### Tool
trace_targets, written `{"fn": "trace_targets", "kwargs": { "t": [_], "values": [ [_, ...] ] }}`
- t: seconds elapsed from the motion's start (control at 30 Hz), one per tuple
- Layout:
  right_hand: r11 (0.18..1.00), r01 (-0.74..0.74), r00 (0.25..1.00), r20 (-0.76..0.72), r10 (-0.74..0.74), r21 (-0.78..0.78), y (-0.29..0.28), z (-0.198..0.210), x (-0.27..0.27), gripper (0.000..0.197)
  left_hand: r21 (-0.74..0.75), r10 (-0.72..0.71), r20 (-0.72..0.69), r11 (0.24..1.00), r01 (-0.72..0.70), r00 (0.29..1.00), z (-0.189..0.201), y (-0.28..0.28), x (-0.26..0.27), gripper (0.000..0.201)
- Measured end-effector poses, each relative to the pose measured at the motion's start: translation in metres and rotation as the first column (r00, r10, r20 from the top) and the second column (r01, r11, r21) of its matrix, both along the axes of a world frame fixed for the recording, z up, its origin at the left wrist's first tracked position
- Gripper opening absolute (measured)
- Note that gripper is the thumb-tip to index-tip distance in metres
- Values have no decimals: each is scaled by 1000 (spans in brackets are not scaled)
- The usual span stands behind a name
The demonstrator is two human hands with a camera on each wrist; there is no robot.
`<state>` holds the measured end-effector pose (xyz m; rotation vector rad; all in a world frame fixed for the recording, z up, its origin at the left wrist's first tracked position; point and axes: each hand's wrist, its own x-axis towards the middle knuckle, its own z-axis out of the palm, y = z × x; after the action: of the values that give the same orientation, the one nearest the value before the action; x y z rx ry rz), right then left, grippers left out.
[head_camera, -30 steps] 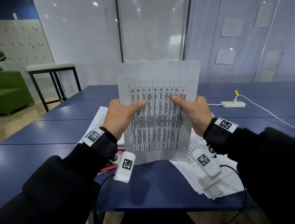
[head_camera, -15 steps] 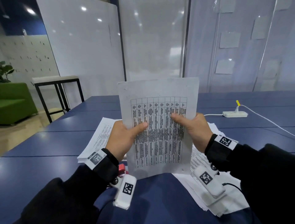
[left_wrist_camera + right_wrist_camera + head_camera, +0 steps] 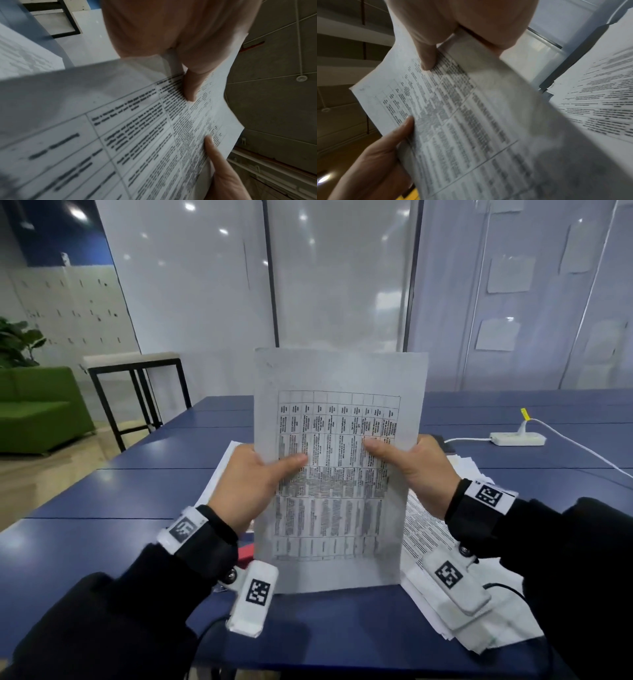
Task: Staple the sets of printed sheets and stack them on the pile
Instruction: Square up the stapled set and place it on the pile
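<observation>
Head: sheets (image 3: 337, 474) upright (both hands)

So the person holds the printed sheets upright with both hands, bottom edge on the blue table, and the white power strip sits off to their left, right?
Nearly. Both the left hand and the right hand do hold the printed sheets upright on the blue table, but the white power strip lies to the person's right, not left. The head view shows it.
</observation>
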<state>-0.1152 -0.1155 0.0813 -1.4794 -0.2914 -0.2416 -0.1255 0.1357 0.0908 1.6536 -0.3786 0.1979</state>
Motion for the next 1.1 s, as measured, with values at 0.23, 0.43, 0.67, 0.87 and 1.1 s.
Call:
{"fn": "trace_targets", "kwargs": {
  "t": [0.23,0.43,0.67,0.87,1.1],
  "values": [
    [944,-273,925,-321,204,-187,48,-10,13,61,77,252,80,963,-258,964,24,109,-12,23],
    [354,-257,957,-186,222,-899,139,-42,33,42,272,432,32,864,-423,901,40,204,-33,16],
    [-137,-7,923,-60,381,-990,207,-79,25,55,418,473,-80,815,-402,877,29,257,-66,14],
    [142,-210,935,-156,319,-967,190,-89,31,42,451,403,-151,841,-300,903,21,253,-77,18],
    [987,-121,885,-462,57,-110,103,-70,44,28,295,223,-334,948,-123,916,-10,206,-57,19]
  ]
}}
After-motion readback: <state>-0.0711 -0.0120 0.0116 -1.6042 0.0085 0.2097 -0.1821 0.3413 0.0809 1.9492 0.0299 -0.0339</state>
